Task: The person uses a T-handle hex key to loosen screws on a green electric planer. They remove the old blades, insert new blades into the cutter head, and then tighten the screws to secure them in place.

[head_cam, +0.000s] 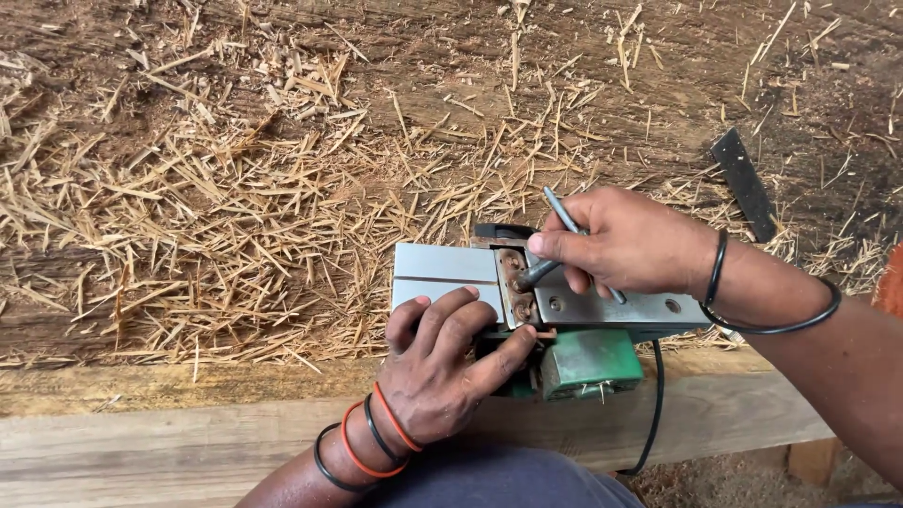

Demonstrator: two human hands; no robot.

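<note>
With the heavy, rigid planer sole-up at the plank's near edge, we clamp its green body in our left hand while our right hand pinches the slim wrench.

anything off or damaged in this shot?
The electric planer lies upside down, sole up, steadied by the left hand; its blade drum looks rusty where the right hand works a socket wrench. Wood shavings litter the timber. A loose dark blade lies apart.
</note>
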